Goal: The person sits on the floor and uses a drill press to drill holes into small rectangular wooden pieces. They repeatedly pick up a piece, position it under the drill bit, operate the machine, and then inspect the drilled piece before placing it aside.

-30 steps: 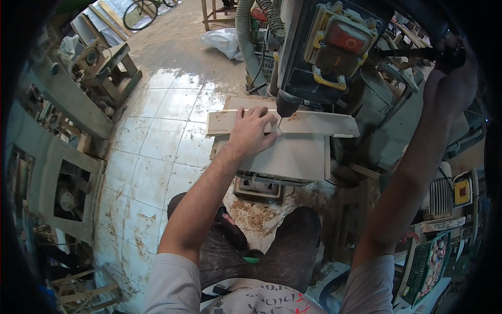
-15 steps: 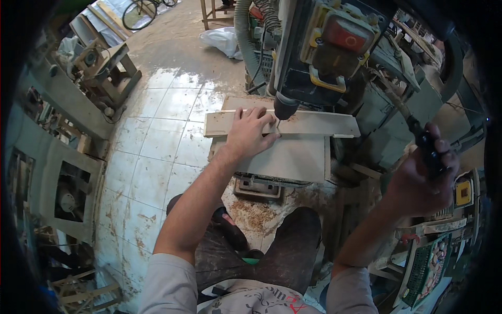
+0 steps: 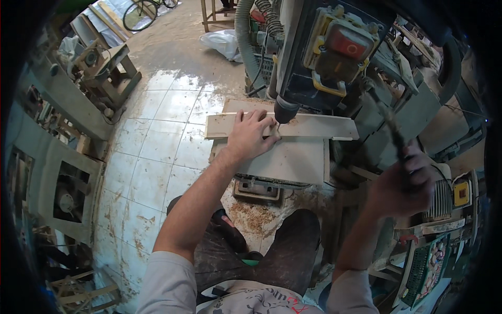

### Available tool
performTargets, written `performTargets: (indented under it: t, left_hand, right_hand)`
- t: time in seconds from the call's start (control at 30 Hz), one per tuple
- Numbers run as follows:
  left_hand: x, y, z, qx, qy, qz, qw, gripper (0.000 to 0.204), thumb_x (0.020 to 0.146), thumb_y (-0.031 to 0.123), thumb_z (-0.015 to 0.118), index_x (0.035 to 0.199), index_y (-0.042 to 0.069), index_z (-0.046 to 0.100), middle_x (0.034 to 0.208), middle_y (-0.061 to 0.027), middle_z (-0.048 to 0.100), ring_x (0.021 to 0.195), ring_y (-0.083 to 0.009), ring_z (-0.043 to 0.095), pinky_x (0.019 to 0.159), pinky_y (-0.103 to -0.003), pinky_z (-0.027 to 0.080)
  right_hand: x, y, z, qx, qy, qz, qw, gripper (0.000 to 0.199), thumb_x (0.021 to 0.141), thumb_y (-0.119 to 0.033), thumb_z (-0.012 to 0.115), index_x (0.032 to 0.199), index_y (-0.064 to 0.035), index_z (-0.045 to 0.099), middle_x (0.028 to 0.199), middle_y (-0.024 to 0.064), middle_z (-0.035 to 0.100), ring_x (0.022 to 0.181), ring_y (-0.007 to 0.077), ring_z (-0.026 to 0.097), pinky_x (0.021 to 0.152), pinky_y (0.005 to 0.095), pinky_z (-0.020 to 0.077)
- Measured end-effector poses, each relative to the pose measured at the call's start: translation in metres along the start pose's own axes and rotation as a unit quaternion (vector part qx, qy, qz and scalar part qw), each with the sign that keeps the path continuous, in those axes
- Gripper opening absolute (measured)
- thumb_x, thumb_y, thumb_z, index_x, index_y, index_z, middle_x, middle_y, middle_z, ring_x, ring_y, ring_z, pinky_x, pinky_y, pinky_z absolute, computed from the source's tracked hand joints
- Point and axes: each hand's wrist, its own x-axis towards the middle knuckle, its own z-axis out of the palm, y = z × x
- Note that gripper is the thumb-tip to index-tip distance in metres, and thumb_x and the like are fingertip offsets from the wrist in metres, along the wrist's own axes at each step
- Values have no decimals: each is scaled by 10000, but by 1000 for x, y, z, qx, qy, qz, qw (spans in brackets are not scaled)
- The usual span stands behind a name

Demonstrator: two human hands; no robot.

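My left hand is closed on a small pale wooden piece, mostly covered by the fingers, holding it down near the drill bit. Its fingertips reach onto a long pale board that lies across the flat wooden table of a drill press. Just to the right of those fingers, the dark chuck points down with its thin bit close to the thumb and the piece. Over on the right, my right hand is wrapped round the black grip of the press's feed lever; motion blurs it a little.
The switch box with its red cover sits on the press head. Sawdust lies on the floor beneath the table. A green crate stands at lower right, and old machinery lines the left. A ribbed hose hangs behind.
My right hand has swung the feed lever down and to the left. The chuck sits slightly lower in relation to the board. My left hand stays in place on the wooden piece.
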Motion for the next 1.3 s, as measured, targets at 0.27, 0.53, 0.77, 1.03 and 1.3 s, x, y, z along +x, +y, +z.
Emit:
performTargets:
  t: [0.27,0.53,0.77,1.03,1.3]
  left_hand:
    - [-2,1,-1,-4,13,1,1000,393,803,407,677,1091,147,616,1213,-114,549,1194,-273,499,1058,-527,269]
    - [-24,-10,-37,-1,-47,-16,999,378,777,399,703,1026,120,645,1165,-138,568,1124,-305,528,971,-469,340]
    - [-68,-16,-104,21,-206,-103,973,437,739,406,726,1099,178,632,1190,-162,547,1136,-320,524,963,-488,371]
    - [-51,4,-49,49,-87,21,995,530,773,414,708,1232,177,591,1374,-174,450,1287,-346,420,1055,-501,310]
    - [-44,16,-37,18,-65,-23,997,422,805,351,672,1179,160,625,1266,-194,529,1135,-336,527,970,-449,391]
  right_hand:
    - [198,61,54,-131,109,-2,985,145,874,-142,611,935,-10,604,826,82,609,768,172,609,697,302,509]
    - [217,86,81,-126,-21,-23,992,234,940,-197,520,871,-15,650,814,11,602,694,88,518,631,257,426]
    - [219,68,76,-266,25,-14,963,262,914,-211,525,747,-27,608,707,-6,538,663,89,483,604,285,394]
    - [238,84,63,-217,29,1,976,314,943,-273,520,792,-19,627,745,3,575,676,92,499,607,276,401]
    - [239,86,58,-185,-12,16,983,319,959,-278,516,910,6,653,833,21,625,739,99,548,658,261,435]
